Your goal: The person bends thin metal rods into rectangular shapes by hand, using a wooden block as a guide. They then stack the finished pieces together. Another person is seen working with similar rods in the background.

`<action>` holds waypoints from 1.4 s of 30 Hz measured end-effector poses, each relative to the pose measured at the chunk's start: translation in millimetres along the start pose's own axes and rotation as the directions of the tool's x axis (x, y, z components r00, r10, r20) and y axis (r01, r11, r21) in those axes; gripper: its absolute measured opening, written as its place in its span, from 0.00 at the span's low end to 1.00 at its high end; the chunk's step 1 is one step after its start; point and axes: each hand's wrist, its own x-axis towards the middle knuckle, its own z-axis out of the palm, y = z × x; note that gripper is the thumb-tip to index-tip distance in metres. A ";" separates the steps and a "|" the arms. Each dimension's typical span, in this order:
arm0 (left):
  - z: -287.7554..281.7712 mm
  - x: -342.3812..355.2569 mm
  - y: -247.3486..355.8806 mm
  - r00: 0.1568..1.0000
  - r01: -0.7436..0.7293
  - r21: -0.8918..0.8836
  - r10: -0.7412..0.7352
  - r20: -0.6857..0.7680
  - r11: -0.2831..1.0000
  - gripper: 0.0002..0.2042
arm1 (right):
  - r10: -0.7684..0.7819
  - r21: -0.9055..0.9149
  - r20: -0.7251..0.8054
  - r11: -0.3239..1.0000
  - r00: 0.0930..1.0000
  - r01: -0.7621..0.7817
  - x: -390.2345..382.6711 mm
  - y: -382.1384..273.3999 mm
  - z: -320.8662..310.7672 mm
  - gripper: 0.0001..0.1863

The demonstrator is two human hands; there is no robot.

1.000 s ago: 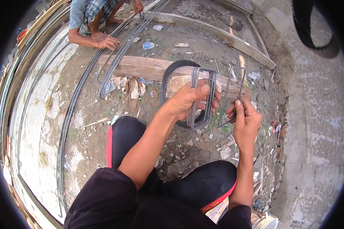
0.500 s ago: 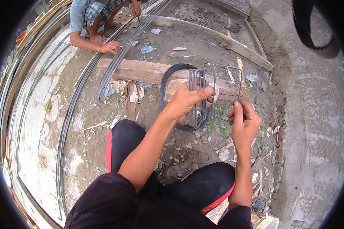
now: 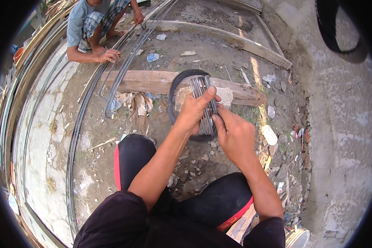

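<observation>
A bundle of bent steel stirrups point(image 3: 203, 96) stands on edge in front of me, turned so I see it almost edge-on. My left hand point(image 3: 193, 112) grips the bundle from the left, thumb over its top part. My right hand point(image 3: 234, 135) presses against its lower right side with the fingers closed around the bars. Behind the bundle lies a black rubber ring point(image 3: 178, 84) on the dirt, partly hidden by my hands. My knees in black trousers are below.
A wooden beam point(image 3: 153, 81) lies across the ground behind the ring. Long steel bars point(image 3: 122, 70) run along the left, where another person point(image 3: 96, 25) squats and handles them. A concrete wall point(image 3: 339, 136) rises on the right. Rubble and litter lie scattered.
The stirrups were spread apart, one in my right hand. Now both hands have brought them together into one tight bundle, turned edge-on. The other person shifted slightly.
</observation>
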 end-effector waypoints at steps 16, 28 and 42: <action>-13.2 10.1 -6.1 0.994 -0.005 -0.160 -0.012 -0.106 0.987 0.28 | -0.163 0.158 0.293 0.980 0.942 0.121 -7.5 26.0 16.5 0.22; -30.6 -7.1 48.8 0.924 -0.249 -0.181 0.177 -0.338 0.951 0.22 | 0.646 -0.296 0.606 0.725 0.465 -0.621 -259.6 106.0 159.1 0.21; -23.6 11.8 5.3 0.925 0.326 -0.294 -0.367 -0.095 0.898 0.42 | 0.783 0.514 0.401 0.237 0.475 -0.824 -167.7 109.3 2.7 0.12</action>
